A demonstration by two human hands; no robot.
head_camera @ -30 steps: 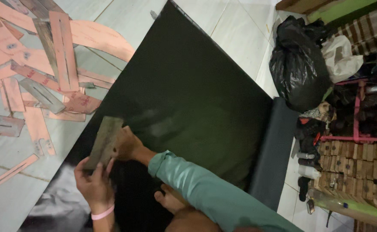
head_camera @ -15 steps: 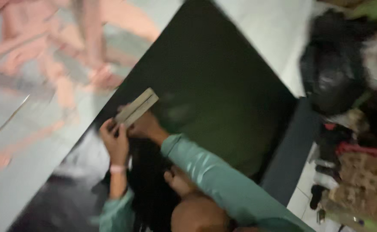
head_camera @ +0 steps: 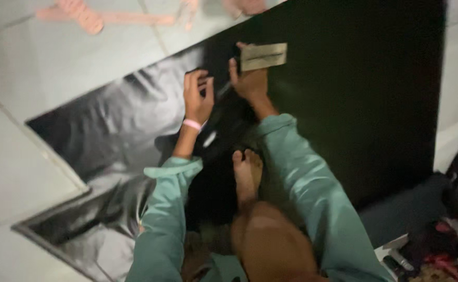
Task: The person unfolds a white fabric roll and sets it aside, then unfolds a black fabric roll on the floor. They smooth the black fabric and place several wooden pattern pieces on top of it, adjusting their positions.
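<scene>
Left hand: the left hand [head_camera: 197,96] sits at about 11 o'clock from the picture's centre, fingers curled and pinching the edge of the black sheet [head_camera: 344,104]; a pink band circles its wrist.
Right hand: the right hand [head_camera: 250,81] lies just beside the left, toward 12 o'clock, fingers closed around the lower edge of a flat tan block [head_camera: 263,56] and pressing down on the sheet.
Tan block: a small rectangular piece with a dark line along its length, lying nearly level; it pokes out of the right hand toward 1 o'clock, over the dark sheet.
Black sheet: a large dark panel spread on the floor, filling the frame from 12 to 4 o'clock, with its straight edge running down the right side.
Shiny film: glossy, wrinkled black film [head_camera: 109,136] spreads from under the hands toward 8 o'clock, its corner ending at the lower left.
Floor: pale tiled floor [head_camera: 41,68] takes up the 9 to 11 o'clock part of the picture.
Pink strips: blurred pinkish strips [head_camera: 83,14] lie on the tiles at 11 o'clock, well apart from the hands.
Foot: the person's bare foot [head_camera: 247,175] rests on the sheet at centre, between the two green sleeves [head_camera: 302,177].
Clutter: dark, blurred items [head_camera: 448,245] sit at 4 o'clock; what they are cannot be told.
</scene>
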